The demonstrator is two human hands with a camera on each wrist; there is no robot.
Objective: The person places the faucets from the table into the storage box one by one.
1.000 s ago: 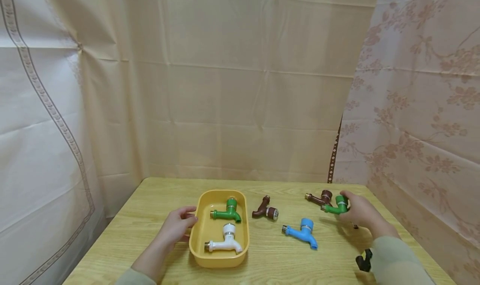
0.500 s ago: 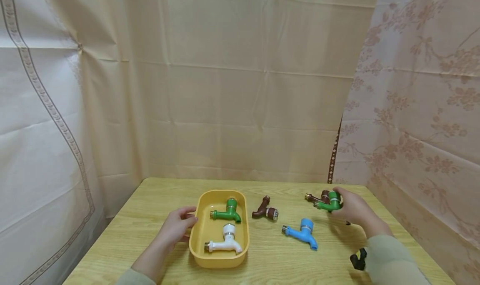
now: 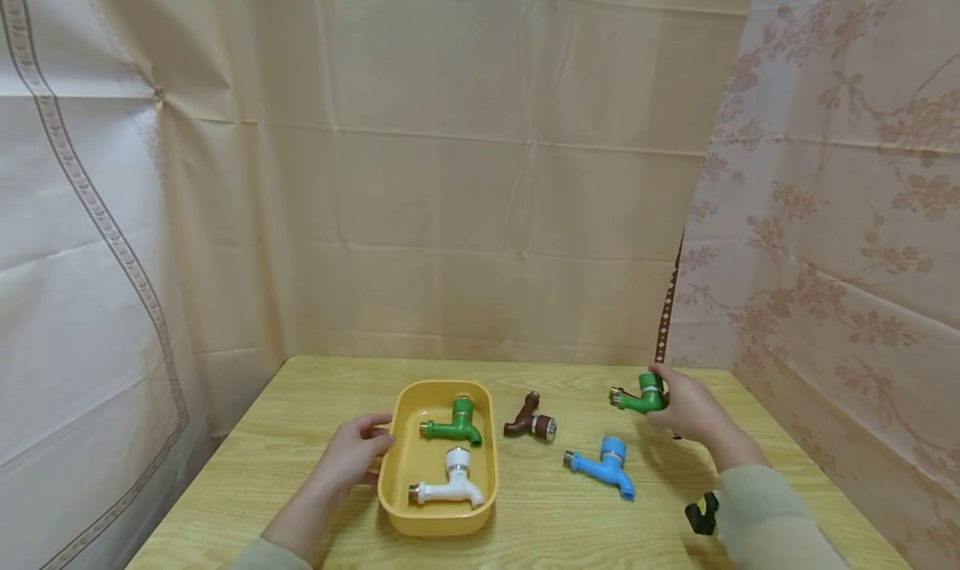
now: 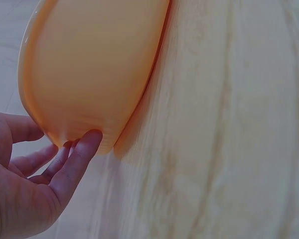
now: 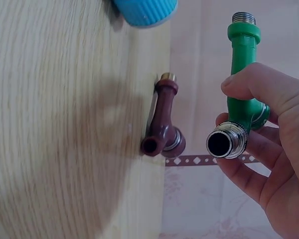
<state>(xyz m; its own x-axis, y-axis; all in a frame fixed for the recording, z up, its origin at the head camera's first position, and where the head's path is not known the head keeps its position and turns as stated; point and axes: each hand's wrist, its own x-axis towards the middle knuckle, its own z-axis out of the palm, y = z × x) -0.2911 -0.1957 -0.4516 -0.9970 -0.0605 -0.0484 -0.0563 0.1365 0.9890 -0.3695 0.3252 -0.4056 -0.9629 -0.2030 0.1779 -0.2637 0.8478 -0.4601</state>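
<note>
My right hand (image 3: 693, 407) holds a green faucet (image 3: 643, 399) above the table's far right. In the right wrist view, thumb and fingers grip its green body, with the threaded end up and a silver-ringed opening facing the camera. Below it a maroon faucet (image 5: 163, 114) lies on the table, mostly hidden in the head view. My left hand (image 3: 352, 452) touches the left wall of a yellow tray (image 3: 438, 524) from outside, thumb and fingertips against it. Inside the tray lie another green faucet (image 3: 457, 424) and a white faucet (image 3: 450, 482), side by side.
Right of the tray a second maroon faucet (image 3: 531, 420) lies on the wooden table (image 3: 570, 537). A blue faucet (image 3: 603, 467) lies nearer the front. Cloth curtains (image 3: 480, 220) stand behind and at both sides. A black wrist mount (image 3: 702, 513) shows by the right sleeve.
My right hand has carried the green faucet left and slightly farther back, so it now covers most of the far maroon faucet. The left hand and the tray have stayed put.
</note>
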